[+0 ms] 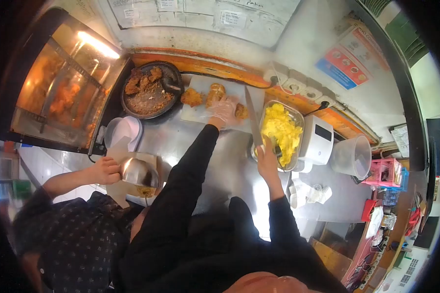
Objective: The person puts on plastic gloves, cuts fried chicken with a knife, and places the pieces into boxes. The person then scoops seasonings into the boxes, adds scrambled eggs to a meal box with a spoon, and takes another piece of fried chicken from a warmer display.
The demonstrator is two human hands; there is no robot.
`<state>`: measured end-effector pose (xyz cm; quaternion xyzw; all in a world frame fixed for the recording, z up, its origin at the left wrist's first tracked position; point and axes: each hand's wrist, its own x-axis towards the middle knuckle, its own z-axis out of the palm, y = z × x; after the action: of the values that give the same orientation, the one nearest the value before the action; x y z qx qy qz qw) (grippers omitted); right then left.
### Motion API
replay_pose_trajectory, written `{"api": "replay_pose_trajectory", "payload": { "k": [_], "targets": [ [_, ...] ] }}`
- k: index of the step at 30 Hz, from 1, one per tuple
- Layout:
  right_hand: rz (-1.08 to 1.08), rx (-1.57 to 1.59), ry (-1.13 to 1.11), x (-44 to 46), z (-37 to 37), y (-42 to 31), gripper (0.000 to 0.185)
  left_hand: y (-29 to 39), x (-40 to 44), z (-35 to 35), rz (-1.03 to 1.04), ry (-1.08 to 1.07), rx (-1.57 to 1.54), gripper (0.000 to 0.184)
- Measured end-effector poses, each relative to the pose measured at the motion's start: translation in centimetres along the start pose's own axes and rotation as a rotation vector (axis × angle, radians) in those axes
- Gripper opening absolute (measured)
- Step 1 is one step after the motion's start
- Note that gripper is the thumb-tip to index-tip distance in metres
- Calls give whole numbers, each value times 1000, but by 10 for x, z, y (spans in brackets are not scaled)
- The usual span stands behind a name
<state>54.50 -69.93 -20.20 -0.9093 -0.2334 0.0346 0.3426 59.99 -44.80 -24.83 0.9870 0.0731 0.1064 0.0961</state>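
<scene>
My left hand [223, 111], in a clear glove, rests on food on a white cutting board [194, 114]. Browned fried pieces [192, 97] lie to its left, a roll-like piece [215, 93] at its fingertips, and another fried piece [241, 111] to its right. In my right hand [266, 158] is the handle of a large knife [252, 115], its blade pointing up along the board's right edge. Beside the knife stands a clear container [302, 117] of yellow food [281, 131].
A co-worker's hand [106, 170] is at a metal bowl [138, 172] on the left. Around the counter [230, 158] are a dark round pan [151, 115] of fried food, a heated display case [58, 93], a white device [318, 139] and a clear bucket [351, 156].
</scene>
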Motion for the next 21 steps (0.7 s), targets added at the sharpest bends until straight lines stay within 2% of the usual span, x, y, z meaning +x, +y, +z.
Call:
{"api": "replay_pose_trajectory", "payload": {
  "k": [1,3,7,9,10,12,13,15,16,18,21],
  "targets": [
    [2,7,-4,7,8,-5,50,-4,-4,-1,-5,100,-24,56],
    [70,-201,-176,21,21,-14,51,-22,0,0,-64,320,-214,40],
    [147,-349,-277,35,38,-15,50,-31,-5,-14,-207,234,-229,42],
    [172,-366,-281,36,43,-15,46,-35,-8,-19,-20,52,22,46],
    [202,-381,-282,36,44,-18,43,-37,-8,-16,-24,51,20,46],
    [199,-381,-262,35,46,-21,39,-38,-9,-7,6,259,-73,42],
    [198,-379,-241,33,47,-20,36,-34,-10,-9,6,255,-77,42],
    [198,-400,-269,35,51,-18,35,-23,-13,-11,-70,31,2,53],
    [191,-417,-294,35,53,-18,33,-23,-14,-4,-65,27,2,53],
    [204,-407,-294,36,56,-19,34,-25,-16,8,100,128,-20,57],
    [213,-369,-267,35,58,-23,30,-34,-7,20,217,106,87,57]
  ]
}}
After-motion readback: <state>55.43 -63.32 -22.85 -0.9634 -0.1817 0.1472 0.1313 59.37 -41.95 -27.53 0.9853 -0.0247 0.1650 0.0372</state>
